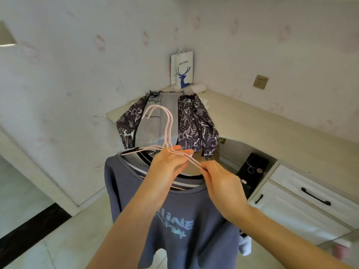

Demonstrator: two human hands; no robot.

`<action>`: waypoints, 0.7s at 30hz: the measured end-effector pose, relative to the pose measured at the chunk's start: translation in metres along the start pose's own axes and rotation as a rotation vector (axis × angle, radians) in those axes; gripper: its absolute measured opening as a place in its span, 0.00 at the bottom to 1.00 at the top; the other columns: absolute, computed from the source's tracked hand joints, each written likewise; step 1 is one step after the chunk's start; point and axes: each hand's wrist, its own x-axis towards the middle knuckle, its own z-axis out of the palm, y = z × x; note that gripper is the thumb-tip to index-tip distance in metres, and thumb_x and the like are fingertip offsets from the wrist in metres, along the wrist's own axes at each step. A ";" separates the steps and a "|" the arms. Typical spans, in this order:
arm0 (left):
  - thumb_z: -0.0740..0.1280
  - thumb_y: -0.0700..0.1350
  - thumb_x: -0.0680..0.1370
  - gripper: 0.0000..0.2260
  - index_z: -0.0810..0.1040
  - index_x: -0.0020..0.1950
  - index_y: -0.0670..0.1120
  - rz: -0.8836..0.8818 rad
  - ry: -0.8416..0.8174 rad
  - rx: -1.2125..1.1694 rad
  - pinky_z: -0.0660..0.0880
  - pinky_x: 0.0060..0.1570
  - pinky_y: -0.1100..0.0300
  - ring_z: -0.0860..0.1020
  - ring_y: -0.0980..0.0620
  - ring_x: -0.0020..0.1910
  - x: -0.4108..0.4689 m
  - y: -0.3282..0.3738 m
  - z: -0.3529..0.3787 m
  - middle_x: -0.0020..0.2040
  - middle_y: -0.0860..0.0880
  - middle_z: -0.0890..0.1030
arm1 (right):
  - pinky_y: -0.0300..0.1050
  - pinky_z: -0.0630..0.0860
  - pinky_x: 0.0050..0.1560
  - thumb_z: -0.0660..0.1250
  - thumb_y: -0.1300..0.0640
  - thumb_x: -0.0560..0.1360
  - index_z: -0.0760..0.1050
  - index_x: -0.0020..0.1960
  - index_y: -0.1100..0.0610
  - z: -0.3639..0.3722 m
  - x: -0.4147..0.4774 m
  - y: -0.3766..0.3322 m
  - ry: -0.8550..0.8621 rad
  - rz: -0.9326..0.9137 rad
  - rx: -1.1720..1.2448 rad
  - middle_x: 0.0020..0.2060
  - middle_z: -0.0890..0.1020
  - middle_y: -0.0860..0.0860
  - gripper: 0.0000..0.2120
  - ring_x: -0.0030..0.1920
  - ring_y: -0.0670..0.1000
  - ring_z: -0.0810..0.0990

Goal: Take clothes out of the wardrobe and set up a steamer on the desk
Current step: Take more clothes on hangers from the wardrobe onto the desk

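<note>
- Head view: the left hand (169, 166) holds two pink hangers (168, 129) at their necks, the wire pinched between nearly straight fingers.
- The right hand (223, 183) pinches a hanger arm just to the right.
- A blue-grey sweatshirt (174, 220) hangs from them, near.
- Farther off, a patterned garment (194, 121) is draped over the corner of the cream worktop (272, 123).
- A paper bag (181, 69) stands against the papered wall behind.

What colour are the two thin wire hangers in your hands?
Pale pink, both thin wire hangers; this shows best in the head view.
</note>
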 end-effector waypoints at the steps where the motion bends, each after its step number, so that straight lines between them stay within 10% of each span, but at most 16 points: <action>1: 0.61 0.31 0.77 0.11 0.74 0.58 0.36 0.011 0.004 0.064 0.74 0.62 0.52 0.80 0.46 0.55 0.012 0.003 0.002 0.54 0.38 0.82 | 0.49 0.75 0.26 0.51 0.48 0.79 0.74 0.52 0.52 0.001 0.012 0.009 0.001 -0.005 0.009 0.42 0.81 0.47 0.15 0.32 0.50 0.78; 7: 0.68 0.43 0.74 0.07 0.85 0.48 0.47 0.123 -0.045 0.457 0.74 0.61 0.53 0.81 0.50 0.53 0.067 0.019 0.003 0.51 0.45 0.84 | 0.52 0.75 0.27 0.49 0.45 0.80 0.74 0.51 0.50 0.009 0.074 0.054 0.006 -0.051 -0.005 0.41 0.82 0.47 0.16 0.34 0.53 0.79; 12: 0.66 0.43 0.78 0.05 0.82 0.49 0.49 0.457 0.268 0.731 0.76 0.52 0.66 0.83 0.55 0.44 0.111 0.032 -0.024 0.40 0.53 0.85 | 0.53 0.75 0.31 0.52 0.43 0.80 0.74 0.52 0.51 0.012 0.119 0.085 0.000 -0.049 0.041 0.40 0.81 0.46 0.16 0.35 0.53 0.79; 15: 0.66 0.43 0.78 0.06 0.80 0.53 0.50 0.610 0.430 0.942 0.69 0.47 0.75 0.78 0.56 0.48 0.137 0.043 -0.041 0.48 0.54 0.82 | 0.52 0.75 0.32 0.54 0.47 0.79 0.75 0.52 0.52 0.011 0.147 0.097 0.015 -0.050 0.082 0.39 0.81 0.46 0.14 0.34 0.52 0.78; 21: 0.65 0.42 0.79 0.18 0.71 0.69 0.45 0.740 0.383 1.248 0.61 0.66 0.59 0.68 0.48 0.66 0.211 0.060 -0.080 0.66 0.47 0.74 | 0.49 0.74 0.32 0.54 0.46 0.79 0.75 0.52 0.52 0.013 0.205 0.108 0.015 -0.076 0.124 0.37 0.79 0.43 0.14 0.32 0.50 0.76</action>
